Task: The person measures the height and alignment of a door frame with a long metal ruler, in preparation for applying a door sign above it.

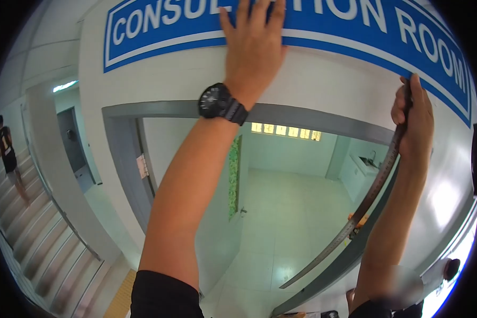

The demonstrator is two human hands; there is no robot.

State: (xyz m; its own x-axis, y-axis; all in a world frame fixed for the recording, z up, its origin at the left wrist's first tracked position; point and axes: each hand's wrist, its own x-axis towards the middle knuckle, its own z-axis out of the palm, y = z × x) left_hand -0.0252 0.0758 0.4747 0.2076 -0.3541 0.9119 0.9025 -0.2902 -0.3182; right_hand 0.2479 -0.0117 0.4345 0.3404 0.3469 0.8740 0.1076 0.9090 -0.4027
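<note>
A long blue sign (350,50) with white "CONSULTATION ROOM" lettering lies against the wall above a doorway. My left hand (254,50) is pressed on its middle, fingers spread and covering some letters; a black watch (217,102) is on that wrist. Near the sign's lower right edge, my right hand (416,116) grips a long steel ruler (373,193) by its upper end, with the fingertips at the sign's border. The ruler hangs down in front of the doorway, its lower end free.
A grey door frame (323,117) surrounds the opening, with a door (217,233) swung inward. Inside are a tiled floor and a sink counter (363,167). A person (6,148) is on the stairs (42,228) at left. Another person (408,286), blurred, stands below right.
</note>
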